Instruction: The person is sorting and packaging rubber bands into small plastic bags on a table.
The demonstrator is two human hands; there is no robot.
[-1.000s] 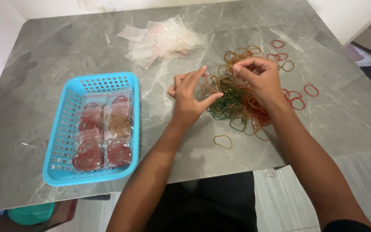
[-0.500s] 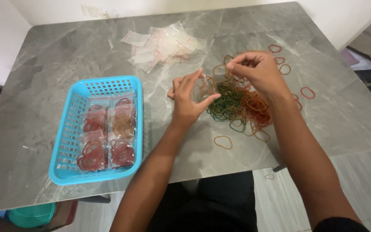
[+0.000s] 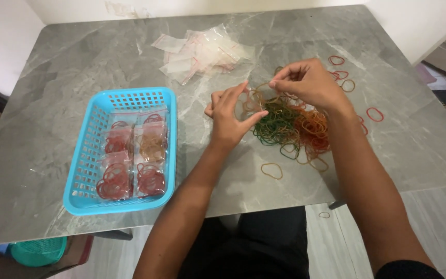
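Note:
A tangled pile of green, orange and tan rubber bands (image 3: 290, 124) lies on the grey marble table (image 3: 52, 129). My right hand (image 3: 308, 82) hovers over the pile's far side, its thumb and forefinger pinched on a thin tan rubber band lifted from the heap. My left hand (image 3: 231, 113) rests at the pile's left edge, fingers spread and touching loose bands beside the same strand. A blue plastic basket (image 3: 86, 170) to the left holds several small clear bags filled with red and tan bands.
A heap of small clear zip bags (image 3: 202, 51) lies at the table's far middle. Loose red bands (image 3: 373, 113) are scattered to the right of the pile. One tan band (image 3: 271, 170) lies near the front edge. A green basket (image 3: 40, 250) sits on the floor, lower left.
My right hand has lifted slightly toward the far side with the pinched band. My left hand stays at the pile's left edge.

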